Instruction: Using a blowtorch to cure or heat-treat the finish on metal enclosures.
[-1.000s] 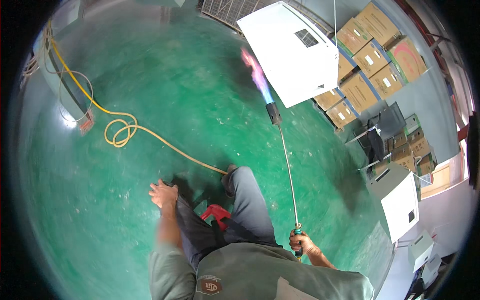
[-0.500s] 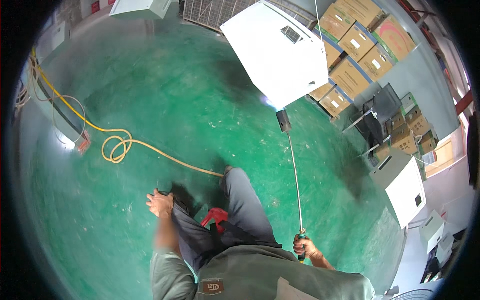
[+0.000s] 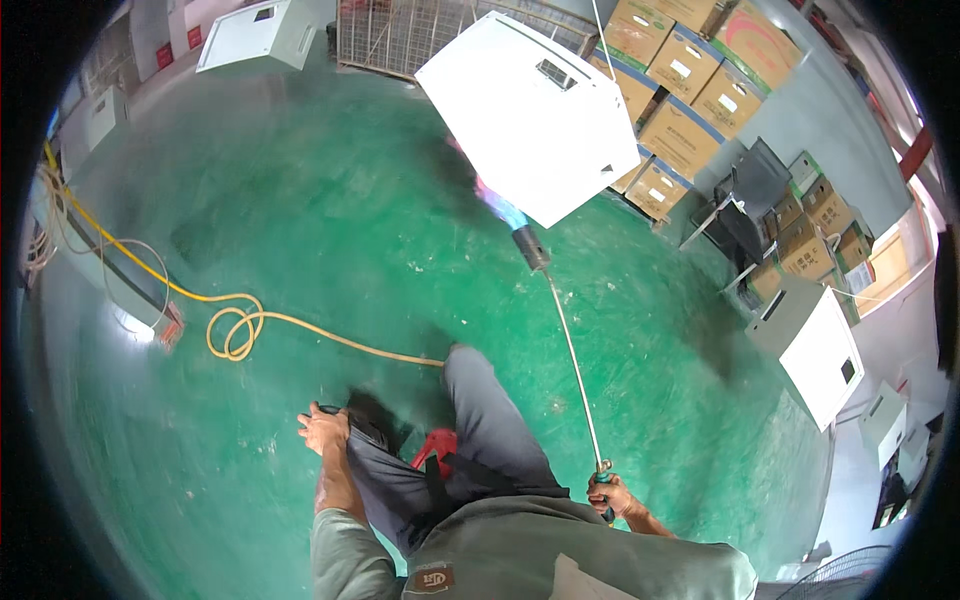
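My right hand point(image 3: 612, 492) is closed around the handle of a long gas torch point(image 3: 573, 350). From its dark burner head point(image 3: 530, 248) a blue and pinkish flame point(image 3: 503, 210) shoots up and left, along the lower left edge of a white box-shaped metal panel point(image 3: 535, 115). The panel hangs tilted from a thin cord point(image 3: 604, 40). My left hand point(image 3: 325, 430) rests at my left knee with its fingers apart; something dark shows by the fingertips, too little of it visible to name. Between my legs is a red thing point(image 3: 436, 450), partly hidden.
A yellow hose point(image 3: 330, 337) loops across the green floor to my foot. Stacked cartons point(image 3: 683, 138) and a black chair point(image 3: 745, 200) stand at the far right. Other white metal boxes hang at the right point(image 3: 822, 360) and far left point(image 3: 262, 35). A wire cage point(image 3: 395, 40) stands behind.
The burner head has swung left and slightly down, from the panel's bottom corner to below its left edge. More flame shows now. The left hand stays at the knee.
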`<state>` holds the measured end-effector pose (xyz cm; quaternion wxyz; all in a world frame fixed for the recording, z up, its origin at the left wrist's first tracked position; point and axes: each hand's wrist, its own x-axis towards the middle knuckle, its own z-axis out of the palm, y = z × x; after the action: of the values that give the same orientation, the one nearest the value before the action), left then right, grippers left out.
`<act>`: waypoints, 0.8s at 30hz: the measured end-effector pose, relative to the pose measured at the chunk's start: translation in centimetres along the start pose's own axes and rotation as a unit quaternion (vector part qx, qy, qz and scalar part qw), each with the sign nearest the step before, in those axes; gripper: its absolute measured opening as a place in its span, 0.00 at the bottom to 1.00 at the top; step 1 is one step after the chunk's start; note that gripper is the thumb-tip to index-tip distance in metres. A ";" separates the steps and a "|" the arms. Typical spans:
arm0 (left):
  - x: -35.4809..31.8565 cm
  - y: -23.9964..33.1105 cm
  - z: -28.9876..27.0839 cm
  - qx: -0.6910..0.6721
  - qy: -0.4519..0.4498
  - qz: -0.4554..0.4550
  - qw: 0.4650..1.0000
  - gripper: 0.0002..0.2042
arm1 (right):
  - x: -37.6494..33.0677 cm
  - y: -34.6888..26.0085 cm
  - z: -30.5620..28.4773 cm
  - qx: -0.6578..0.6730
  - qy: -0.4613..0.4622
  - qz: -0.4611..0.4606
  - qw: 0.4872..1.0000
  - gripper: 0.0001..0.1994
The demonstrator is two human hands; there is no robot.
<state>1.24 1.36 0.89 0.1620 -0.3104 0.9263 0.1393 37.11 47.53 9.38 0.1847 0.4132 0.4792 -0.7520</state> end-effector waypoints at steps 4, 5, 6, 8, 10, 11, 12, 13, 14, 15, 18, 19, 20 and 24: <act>-0.1 0.2 0.2 0.006 -0.001 0.009 1.000 0.37 | -0.8 1.2 -0.7 -0.126 0.037 -0.050 0.990 0.09; 0.0 0.3 0.5 0.005 0.001 0.012 1.000 0.37 | -1.1 1.6 -1.1 -0.099 0.027 -0.055 0.993 0.08; 0.1 0.1 0.7 0.005 0.004 0.014 1.000 0.37 | -1.4 1.7 -0.7 -0.132 0.067 -0.071 0.986 0.08; 0.4 -0.2 1.0 0.002 0.004 0.021 1.000 0.38 | -2.7 1.5 0.5 -0.196 0.149 -0.099 0.964 0.07; 0.5 -0.3 1.3 0.007 0.001 0.020 1.000 0.38 | -3.3 1.3 0.7 -0.274 0.228 -0.161 0.920 0.07; 0.7 -0.4 1.3 0.003 -0.004 0.018 1.000 0.38 | -3.6 1.2 0.7 -0.296 0.265 -0.192 0.897 0.07; 0.6 -0.2 1.1 0.001 -0.004 0.022 1.000 0.38 | -3.9 1.5 0.6 -0.315 0.303 -0.221 0.872 0.07; 0.3 0.0 1.0 -0.001 -0.005 0.026 1.000 0.38 | -3.8 1.8 -0.1 -0.330 0.356 -0.234 0.843 0.07; 0.1 0.1 0.9 -0.003 -0.006 0.029 1.000 0.37 | -4.1 1.9 -0.5 -0.321 0.377 -0.265 0.828 0.07; 0.0 0.2 0.8 -0.003 -0.002 0.032 0.999 0.38 | -4.6 1.5 -0.8 -0.312 0.397 -0.298 0.810 0.07; 0.0 0.5 1.0 -0.003 0.002 0.040 0.999 0.38 | -6.7 -0.4 -1.0 -0.282 0.458 -0.326 0.778 0.06; 0.2 0.4 1.2 -0.003 0.004 0.039 0.999 0.39 | -7.4 -1.3 -0.7 -0.289 0.463 -0.363 0.755 0.06; 0.3 0.4 1.3 -0.003 0.006 0.037 0.999 0.39 | -7.7 -1.7 -0.9 -0.289 0.479 -0.355 0.750 0.06; 0.5 0.7 1.8 -0.008 0.004 0.047 0.999 0.40 | -8.6 -2.1 -1.7 -0.271 0.524 -0.362 0.722 0.07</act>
<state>0.82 2.22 -0.80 0.1495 -0.2688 0.9392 0.1528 41.52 48.96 17.12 -0.2776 0.4691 0.7960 -0.2633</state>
